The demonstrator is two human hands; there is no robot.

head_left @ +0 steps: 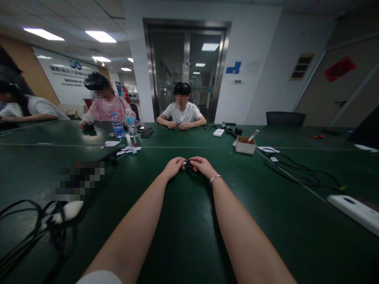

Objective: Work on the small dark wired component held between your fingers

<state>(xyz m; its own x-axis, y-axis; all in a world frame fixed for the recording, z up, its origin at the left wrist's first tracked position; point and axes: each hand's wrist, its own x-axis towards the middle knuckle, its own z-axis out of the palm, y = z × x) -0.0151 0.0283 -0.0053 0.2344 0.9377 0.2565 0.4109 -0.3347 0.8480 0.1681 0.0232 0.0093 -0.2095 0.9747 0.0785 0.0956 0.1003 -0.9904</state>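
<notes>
Both arms stretch forward over the dark green table [189,221], and the hands meet near its middle. Between the fingertips is a small black and silvery object [186,162], too small to tell its kind. My left hand [174,167] pinches its shiny left end. On its dark right end, my right hand [203,167] is closed with thumb and fingers together; a silver bracelet [215,180] circles that wrist. Whether the object is one piece or two, I cannot tell. The fingers hide part of it.
Black cables [32,232] and a white mouse-like object [69,211] lie at left. Two water bottles [130,123] stand farther back. To the right are a small box [245,146], more cables [302,169] and a white power strip [355,211]. A person [182,112] sits opposite; others sit at left.
</notes>
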